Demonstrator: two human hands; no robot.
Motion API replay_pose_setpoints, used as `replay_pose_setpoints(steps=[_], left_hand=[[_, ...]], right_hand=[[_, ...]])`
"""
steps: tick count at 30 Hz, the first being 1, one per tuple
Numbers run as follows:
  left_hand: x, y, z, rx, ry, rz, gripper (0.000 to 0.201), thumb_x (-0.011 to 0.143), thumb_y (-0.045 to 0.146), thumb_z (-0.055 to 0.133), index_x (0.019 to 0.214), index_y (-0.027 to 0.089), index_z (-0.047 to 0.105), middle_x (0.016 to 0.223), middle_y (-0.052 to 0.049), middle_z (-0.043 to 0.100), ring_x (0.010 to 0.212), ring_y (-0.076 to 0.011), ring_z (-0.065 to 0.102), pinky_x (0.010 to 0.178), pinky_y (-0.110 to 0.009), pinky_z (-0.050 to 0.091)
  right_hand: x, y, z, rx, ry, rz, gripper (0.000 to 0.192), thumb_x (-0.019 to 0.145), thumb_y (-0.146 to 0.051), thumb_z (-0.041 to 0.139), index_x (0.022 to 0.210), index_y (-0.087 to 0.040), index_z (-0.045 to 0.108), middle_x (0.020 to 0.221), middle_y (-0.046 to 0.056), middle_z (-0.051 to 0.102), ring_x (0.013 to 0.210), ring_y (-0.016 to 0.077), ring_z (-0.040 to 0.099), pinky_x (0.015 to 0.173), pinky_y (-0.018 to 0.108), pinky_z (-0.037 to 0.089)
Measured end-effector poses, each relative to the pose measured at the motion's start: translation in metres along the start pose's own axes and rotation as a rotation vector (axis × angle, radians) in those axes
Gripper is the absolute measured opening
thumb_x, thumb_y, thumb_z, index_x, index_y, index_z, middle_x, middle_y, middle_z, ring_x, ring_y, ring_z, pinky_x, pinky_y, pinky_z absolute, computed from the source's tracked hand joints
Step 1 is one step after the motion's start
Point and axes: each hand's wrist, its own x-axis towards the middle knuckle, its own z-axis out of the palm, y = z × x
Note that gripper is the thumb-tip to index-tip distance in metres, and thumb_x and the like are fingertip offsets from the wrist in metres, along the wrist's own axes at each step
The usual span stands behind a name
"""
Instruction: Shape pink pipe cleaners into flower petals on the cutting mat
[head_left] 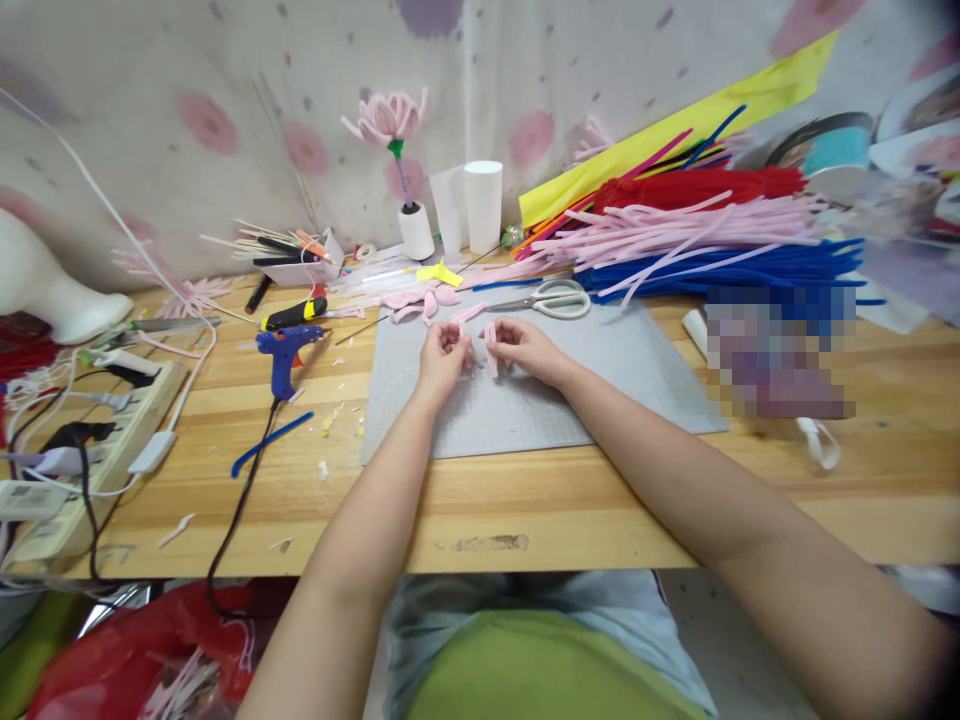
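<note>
Head view: left hand (442, 352) and right hand (525, 345) pinch a pink pipe-cleaner piece (489, 345) between fingertips, above the grey cutting mat (600, 390). Scissors (555, 298) lie at 1 o'clock; blue glue gun (285, 352) at 9 o'clock.

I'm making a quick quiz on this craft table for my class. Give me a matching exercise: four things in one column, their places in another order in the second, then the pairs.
Things:
1. glue gun
2. scissors
3. power strip
4. pink petal piece

Places:
A. at the far edge of the grey mat
B. between the left hand and right hand
C. at the table's left end
D. on the wood just left of the mat

Pairs: 1-D, 2-A, 3-C, 4-B
</note>
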Motion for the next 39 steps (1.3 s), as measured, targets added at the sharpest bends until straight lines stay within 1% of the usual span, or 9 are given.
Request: replay_pose_setpoints(steps=[4, 9, 16, 22, 25, 27, 30, 34, 39], left_hand=[[0.0, 0.001, 0.004, -0.005, -0.007, -0.029, 0.017, 0.071, 0.021, 0.058, 0.082, 0.019, 0.045, 0.067, 0.004, 0.053, 0.051, -0.0058, 0.051, 0.044, -0.017, 0.043], [-0.002, -0.001, 0.006, 0.007, -0.012, -0.033, 0.016, 0.072, 0.018, 0.057, 0.085, 0.018, 0.047, 0.073, 0.002, 0.056, 0.06, -0.0089, 0.058, 0.051, -0.021, 0.049], [-0.005, -0.004, 0.002, 0.164, -0.072, 0.107, 0.014, 0.076, 0.023, 0.054, 0.089, 0.019, 0.053, 0.081, -0.001, 0.061, 0.069, -0.011, 0.058, 0.053, -0.021, 0.047], [-0.004, -0.008, -0.002, 0.386, -0.107, 0.253, 0.021, 0.08, 0.029, 0.051, 0.097, 0.02, 0.06, 0.09, -0.004, 0.063, 0.078, -0.0139, 0.058, 0.067, -0.026, 0.048], [-0.005, -0.006, -0.001, 0.426, -0.096, 0.322, 0.02, 0.08, 0.027, 0.05, 0.095, 0.02, 0.061, 0.096, -0.006, 0.06, 0.091, -0.0158, 0.056, 0.075, -0.028, 0.048], [-0.006, -0.004, 0.001, 0.407, -0.082, 0.338, 0.018, 0.08, 0.024, 0.049, 0.094, 0.019, 0.06, 0.1, -0.007, 0.058, 0.095, -0.0156, 0.055, 0.08, -0.028, 0.046], [-0.007, -0.002, 0.005, 0.348, -0.125, 0.302, 0.018, 0.082, 0.024, 0.045, 0.097, 0.019, 0.054, 0.102, -0.006, 0.058, 0.095, -0.0142, 0.055, 0.08, -0.027, 0.045], [-0.008, -0.002, 0.006, 0.427, -0.146, 0.282, 0.021, 0.082, 0.026, 0.047, 0.102, 0.02, 0.048, 0.1, -0.005, 0.058, 0.088, -0.0144, 0.055, 0.075, -0.028, 0.044], [-0.01, 0.001, 0.001, 0.524, -0.13, 0.219, 0.027, 0.082, 0.028, 0.046, 0.107, 0.021, 0.044, 0.074, 0.001, 0.056, 0.064, -0.0122, 0.052, 0.068, -0.027, 0.041]], right_hand=[[0.002, 0.005, 0.009, 0.029, -0.032, 0.012, 0.024, 0.066, -0.028, 0.059, 0.08, -0.021, 0.042, 0.052, -0.009, 0.048, 0.038, 0.0065, 0.043, 0.038, 0.019, 0.032], [0.003, 0.007, 0.012, -0.021, 0.029, 0.052, 0.026, 0.066, -0.031, 0.06, 0.074, -0.022, 0.038, 0.045, -0.01, 0.046, 0.036, 0.0078, 0.044, 0.037, 0.019, 0.03], [0.004, 0.004, 0.01, -0.07, 0.083, 0.092, 0.022, 0.063, -0.028, 0.063, 0.064, -0.019, 0.043, 0.045, -0.005, 0.049, 0.041, 0.0083, 0.045, 0.039, 0.02, 0.032], [0.001, 0.0, 0.007, 0.005, 0.085, 0.073, 0.022, 0.062, -0.032, 0.064, 0.065, -0.017, 0.048, 0.049, -0.005, 0.05, 0.042, 0.0072, 0.044, 0.041, 0.021, 0.032], [0.0, -0.001, 0.006, 0.074, 0.108, 0.022, 0.025, 0.062, -0.035, 0.066, 0.069, -0.017, 0.051, 0.055, -0.004, 0.053, 0.043, 0.0071, 0.044, 0.04, 0.021, 0.032], [0.0, -0.001, 0.006, 0.134, 0.115, -0.013, 0.027, 0.061, -0.036, 0.068, 0.07, -0.018, 0.05, 0.058, -0.004, 0.055, 0.046, 0.0082, 0.048, 0.042, 0.021, 0.037], [0.0, -0.001, 0.007, 0.212, 0.106, -0.034, 0.03, 0.059, -0.037, 0.07, 0.07, -0.019, 0.049, 0.063, -0.003, 0.057, 0.055, 0.0106, 0.054, 0.052, 0.025, 0.045], [0.001, 0.001, 0.008, 0.286, 0.104, -0.054, 0.032, 0.054, -0.033, 0.074, 0.07, -0.019, 0.051, 0.071, -0.003, 0.059, 0.067, 0.0114, 0.057, 0.064, 0.027, 0.049], [0.001, 0.002, 0.004, 0.309, 0.195, 0.009, 0.033, 0.054, -0.034, 0.074, 0.067, -0.018, 0.048, 0.066, -0.004, 0.056, 0.061, 0.0103, 0.054, 0.056, 0.025, 0.047]])
